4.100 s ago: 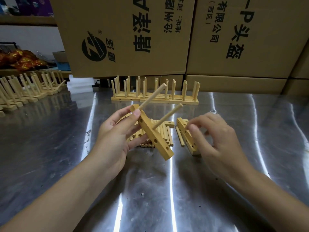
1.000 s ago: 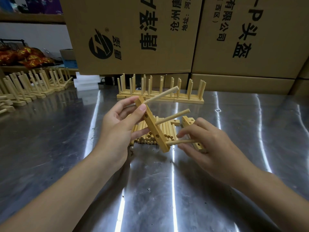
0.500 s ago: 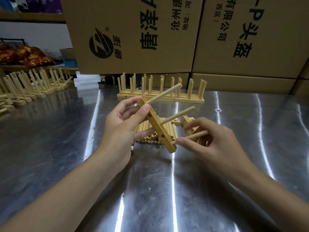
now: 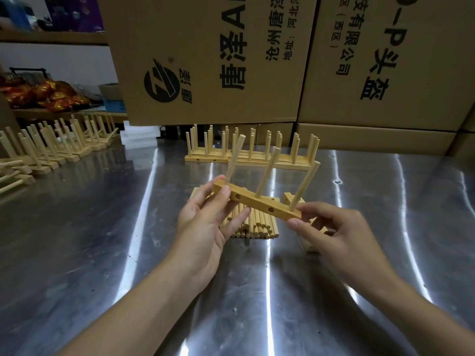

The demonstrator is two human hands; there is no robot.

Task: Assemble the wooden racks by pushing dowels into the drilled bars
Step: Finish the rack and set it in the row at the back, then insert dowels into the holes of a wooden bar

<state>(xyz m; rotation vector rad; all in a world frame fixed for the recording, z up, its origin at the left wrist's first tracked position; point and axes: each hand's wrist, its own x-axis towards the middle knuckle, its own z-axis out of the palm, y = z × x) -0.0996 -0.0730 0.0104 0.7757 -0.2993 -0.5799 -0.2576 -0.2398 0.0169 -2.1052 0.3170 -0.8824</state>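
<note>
Now the left hand [image 4: 205, 224] pinches one end of the drilled bar [image 4: 257, 201] and the right hand [image 4: 331, 232] the other, its long axis crosswise between both grips, three dowels [image 4: 267, 173] upright; loose dowels [image 4: 254, 224] lie on the surface directly beneath.

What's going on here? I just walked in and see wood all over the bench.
A person is building small wooden racks. Both hands hold one drilled bar above the metal bench: the left hand grips one end, the right hand the other. Three dowels stand in its top, and the side holes are empty. A pile of loose dowels lies just beneath. Finished racks sit at the back and along the left edge.
</note>
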